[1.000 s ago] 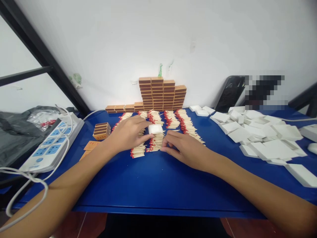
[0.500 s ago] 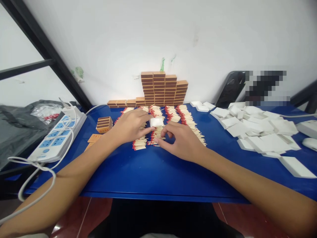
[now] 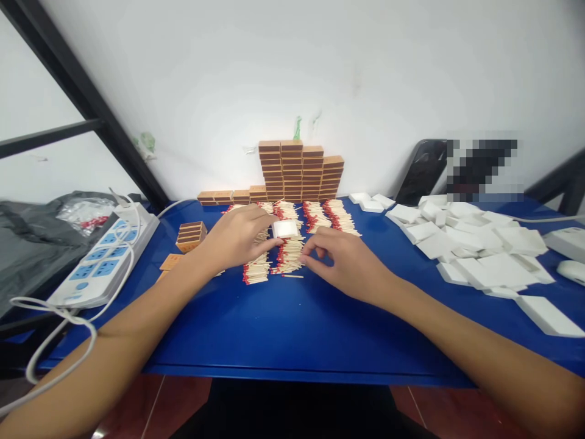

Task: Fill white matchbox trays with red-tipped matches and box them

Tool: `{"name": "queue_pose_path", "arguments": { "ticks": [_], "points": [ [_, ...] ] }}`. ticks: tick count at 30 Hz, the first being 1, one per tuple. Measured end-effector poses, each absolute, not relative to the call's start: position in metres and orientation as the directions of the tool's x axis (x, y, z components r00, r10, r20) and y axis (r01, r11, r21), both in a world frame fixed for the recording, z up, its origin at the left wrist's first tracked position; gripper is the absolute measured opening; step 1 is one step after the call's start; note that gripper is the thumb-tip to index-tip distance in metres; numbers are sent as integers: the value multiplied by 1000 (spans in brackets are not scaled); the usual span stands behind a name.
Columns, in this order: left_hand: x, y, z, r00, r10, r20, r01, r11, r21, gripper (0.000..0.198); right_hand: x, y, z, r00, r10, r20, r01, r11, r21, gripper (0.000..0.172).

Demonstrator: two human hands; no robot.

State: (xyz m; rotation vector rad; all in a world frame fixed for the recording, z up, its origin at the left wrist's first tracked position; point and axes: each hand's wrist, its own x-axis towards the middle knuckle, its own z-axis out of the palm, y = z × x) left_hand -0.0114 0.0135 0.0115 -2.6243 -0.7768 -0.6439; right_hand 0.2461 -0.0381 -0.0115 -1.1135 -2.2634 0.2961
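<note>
My left hand [image 3: 235,236] holds a small white matchbox tray [image 3: 285,228] by its left side, just above rows of red-tipped matches [image 3: 292,253] laid on the blue table [image 3: 292,329]. My right hand [image 3: 345,262] rests on the table to the right of the tray, fingers curled and pinched at the lower ends of a match bundle. One loose match [image 3: 292,276] lies just in front of the rows. More match rows [image 3: 326,214] run back toward the wall.
Stacked brown matchboxes [image 3: 299,172] stand against the wall. A small brown stack [image 3: 191,235] sits at left, beside a white power strip [image 3: 103,256] with cables. A heap of white trays [image 3: 475,247] covers the right side. A dark bag [image 3: 31,235] lies far left.
My right hand has shifted a little right and its fingers have closed in on the match ends. The left hand keeps the white tray in the same spot. The camera has moved slightly.
</note>
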Motion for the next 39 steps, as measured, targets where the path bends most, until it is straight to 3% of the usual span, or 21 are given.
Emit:
{"name": "queue_pose_path", "arguments": {
  "ticks": [4, 17, 20, 24, 29, 32, 39],
  "points": [
    [-12, 14, 11, 759, 432, 487, 571, -801, -179, 36, 249, -39, -10, -557, 777, 293, 613, 623, -486, 9],
    [-9, 9, 11, 771, 428, 472, 560, -808, -183, 35, 251, -45, -12, -682, 727, 79, 632, 641, -435, 16],
    [-9, 8, 9, 765, 439, 471, 559, -816, -147, 38, 257, -39, -6, -663, 726, 185, 605, 664, -440, 15],
    [-5, 6, 7, 763, 435, 478, 539, -836, -100, 42, 262, -32, -4, -545, 731, 410, 666, 675, -319, 13],
    [3, 1, 4, 750, 416, 514, 501, -865, -29, 40, 260, -31, -11, -549, 698, 459, 743, 660, -114, 15],
    [6, -2, 2, 739, 423, 525, 489, -872, 14, 37, 259, -32, -15, -563, 671, 483, 744, 666, -58, 17],
    [3, 1, 4, 731, 455, 509, 533, -846, -9, 40, 269, -23, -6, -481, 683, 549, 699, 677, -229, 16]
  ]
}}
